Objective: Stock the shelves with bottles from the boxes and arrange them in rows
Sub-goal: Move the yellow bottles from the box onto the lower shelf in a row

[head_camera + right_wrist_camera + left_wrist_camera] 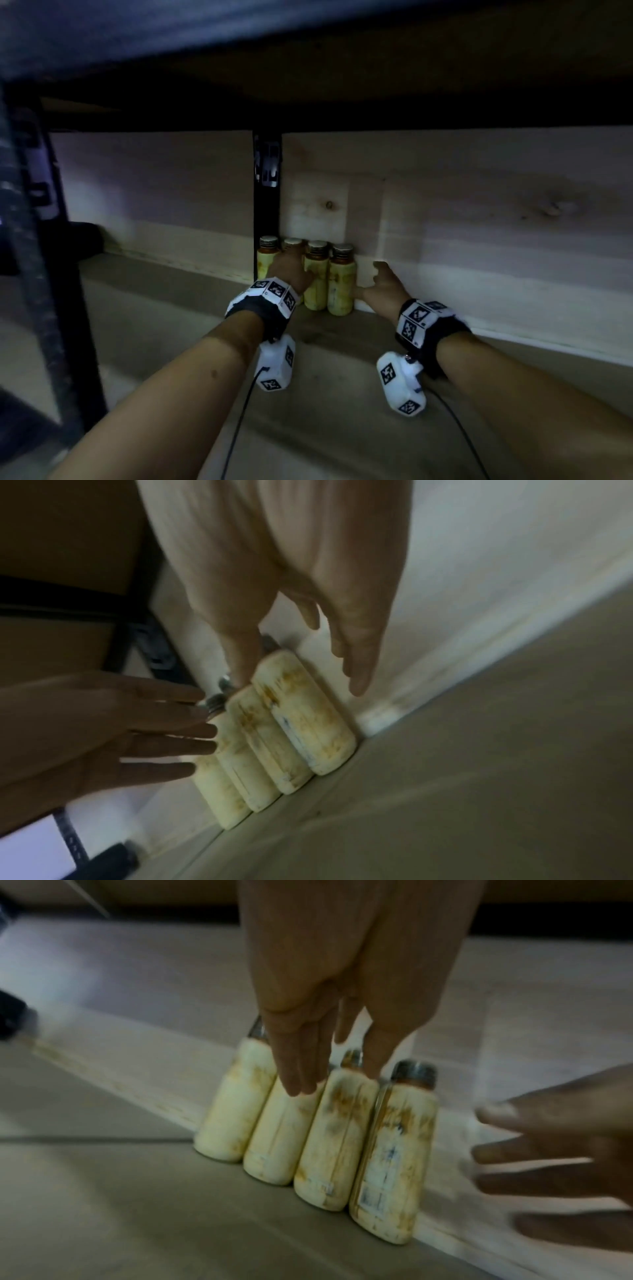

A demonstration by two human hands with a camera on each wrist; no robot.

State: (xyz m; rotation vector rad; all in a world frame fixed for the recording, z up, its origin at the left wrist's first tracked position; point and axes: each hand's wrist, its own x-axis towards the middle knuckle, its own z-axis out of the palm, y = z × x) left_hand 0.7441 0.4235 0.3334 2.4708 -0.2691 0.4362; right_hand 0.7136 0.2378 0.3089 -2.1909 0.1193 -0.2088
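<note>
Storeroom: metal-framed shelf (pixel 171 308) holding a row of bottles (pixel 340 281).

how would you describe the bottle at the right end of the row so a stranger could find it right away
Look along the pale wooden back wall of the lower shelf to the black upright post. Four pale yellow bottles with metal caps stand in a row at its foot. The rightmost bottle is the one farthest from the post, with the right hand open just beside it, while the left hand covers part of the others.

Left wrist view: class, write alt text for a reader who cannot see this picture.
Four pale yellow bottles with metal caps stand upright in a tight row on a shelf against its light back panel. The left hand reaches down over them, fingers straight; the right hand comes in open from the right, blurred.
</note>
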